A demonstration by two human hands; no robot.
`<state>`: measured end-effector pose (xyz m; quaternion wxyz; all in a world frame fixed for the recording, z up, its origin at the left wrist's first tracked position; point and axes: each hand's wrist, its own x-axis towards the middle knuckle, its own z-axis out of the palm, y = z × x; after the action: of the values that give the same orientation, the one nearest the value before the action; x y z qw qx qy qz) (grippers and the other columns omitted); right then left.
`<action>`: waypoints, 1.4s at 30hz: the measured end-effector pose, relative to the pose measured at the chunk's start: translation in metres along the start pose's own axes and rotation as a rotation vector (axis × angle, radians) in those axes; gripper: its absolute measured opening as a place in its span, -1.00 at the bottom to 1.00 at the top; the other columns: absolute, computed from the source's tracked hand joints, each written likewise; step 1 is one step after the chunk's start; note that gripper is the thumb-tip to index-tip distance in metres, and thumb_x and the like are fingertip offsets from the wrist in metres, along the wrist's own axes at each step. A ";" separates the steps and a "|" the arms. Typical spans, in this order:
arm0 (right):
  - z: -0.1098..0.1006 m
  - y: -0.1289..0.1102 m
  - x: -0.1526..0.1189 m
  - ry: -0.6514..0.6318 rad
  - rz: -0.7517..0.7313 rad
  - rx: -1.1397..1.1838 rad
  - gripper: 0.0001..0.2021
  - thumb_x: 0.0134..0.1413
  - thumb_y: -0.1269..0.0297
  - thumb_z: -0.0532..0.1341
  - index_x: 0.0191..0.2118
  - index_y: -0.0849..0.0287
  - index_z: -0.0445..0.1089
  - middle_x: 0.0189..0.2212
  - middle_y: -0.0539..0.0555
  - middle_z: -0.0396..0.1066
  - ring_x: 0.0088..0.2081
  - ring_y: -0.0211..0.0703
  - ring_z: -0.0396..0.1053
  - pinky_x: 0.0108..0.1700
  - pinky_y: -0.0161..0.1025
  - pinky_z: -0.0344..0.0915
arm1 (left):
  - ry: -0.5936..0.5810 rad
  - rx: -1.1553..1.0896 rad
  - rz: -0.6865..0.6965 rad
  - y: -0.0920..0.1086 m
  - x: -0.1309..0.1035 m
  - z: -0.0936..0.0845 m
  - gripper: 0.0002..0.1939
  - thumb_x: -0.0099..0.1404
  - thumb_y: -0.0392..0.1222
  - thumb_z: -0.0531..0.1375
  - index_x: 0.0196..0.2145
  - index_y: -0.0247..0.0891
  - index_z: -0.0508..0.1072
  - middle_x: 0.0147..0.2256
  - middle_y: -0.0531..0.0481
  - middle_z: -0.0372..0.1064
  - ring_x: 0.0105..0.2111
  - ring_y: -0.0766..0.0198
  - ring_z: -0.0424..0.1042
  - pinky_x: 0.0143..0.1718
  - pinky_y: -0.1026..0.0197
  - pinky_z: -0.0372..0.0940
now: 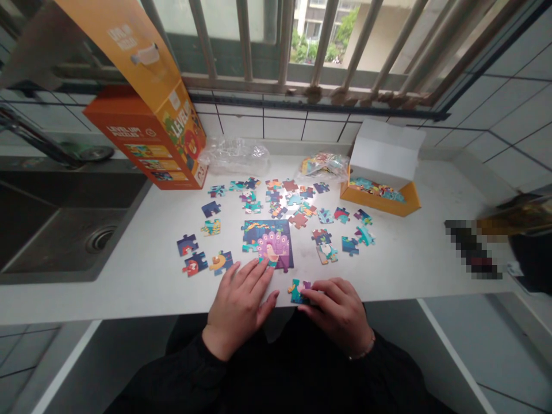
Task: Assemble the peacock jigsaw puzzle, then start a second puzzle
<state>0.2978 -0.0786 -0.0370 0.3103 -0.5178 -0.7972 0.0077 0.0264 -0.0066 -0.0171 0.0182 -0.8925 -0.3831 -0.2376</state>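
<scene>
A partly joined jigsaw puzzle point(274, 242) with a purple peacock lies in the middle of the white counter. My left hand point(244, 302) rests with fingers stretched out, the fingertips on the puzzle's lower left edge. Close to the counter's front edge, my right hand point(338, 313) pinches a teal and purple puzzle piece point(296, 291) between thumb and fingers. That piece is apart from the joined part. Left of the puzzle lie a yellow-brown piece point(221, 262) and a dark blue piece with red point(195, 264). Several loose pieces point(328, 253) lie to the right and behind.
An orange puzzle box point(149, 155) stands at the back left beside a sink point(77, 276). Behind the pieces are a clear plastic bag point(237, 155), a bag of pieces point(323, 165) and an open yellow box point(379, 201). A barred window point(280, 46) is beyond.
</scene>
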 end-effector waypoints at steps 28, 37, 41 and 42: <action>0.001 0.035 0.038 0.013 0.261 -0.059 -0.83 0.48 0.23 0.25 -0.01 0.08 0.59 -0.12 0.15 0.57 -0.09 0.04 0.51 0.00 0.02 0.45 | 0.083 -0.074 0.044 -0.002 -0.004 -0.001 -0.81 0.49 -0.22 0.27 0.02 -0.21 0.59 0.10 -0.15 0.64 0.10 0.01 0.61 0.11 -0.06 0.50; 0.000 0.032 0.038 0.011 0.271 -0.048 -0.84 0.48 0.24 0.23 -0.02 0.10 0.57 -0.12 0.15 0.55 -0.09 0.03 0.48 0.00 0.01 0.43 | 0.098 -0.093 0.056 -0.002 -0.003 -0.002 -0.82 0.47 -0.26 0.28 0.01 -0.22 0.59 0.09 -0.16 0.64 0.07 0.01 0.62 0.11 -0.05 0.52; 0.000 0.033 0.038 0.022 0.277 -0.032 -0.85 0.48 0.23 0.23 -0.04 0.09 0.56 -0.13 0.14 0.55 -0.08 0.03 0.48 0.01 0.00 0.42 | 0.077 -0.113 0.035 -0.001 -0.007 0.001 -0.83 0.48 -0.28 0.27 0.00 -0.23 0.56 0.09 -0.17 0.63 0.07 0.01 0.60 0.11 -0.06 0.51; 0.000 0.034 0.038 0.028 0.279 -0.029 -0.85 0.48 0.23 0.23 -0.05 0.09 0.55 -0.13 0.14 0.56 -0.09 0.02 0.48 0.01 0.00 0.42 | 0.076 -0.117 0.023 0.000 -0.007 0.001 -0.83 0.48 -0.28 0.26 0.01 -0.23 0.56 0.09 -0.18 0.62 0.06 0.01 0.60 0.09 -0.06 0.50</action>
<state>0.3149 -0.0312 -0.0297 0.3096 -0.6282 -0.7131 0.0318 0.0223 -0.0110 -0.0215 -0.0166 -0.8866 -0.3574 -0.2932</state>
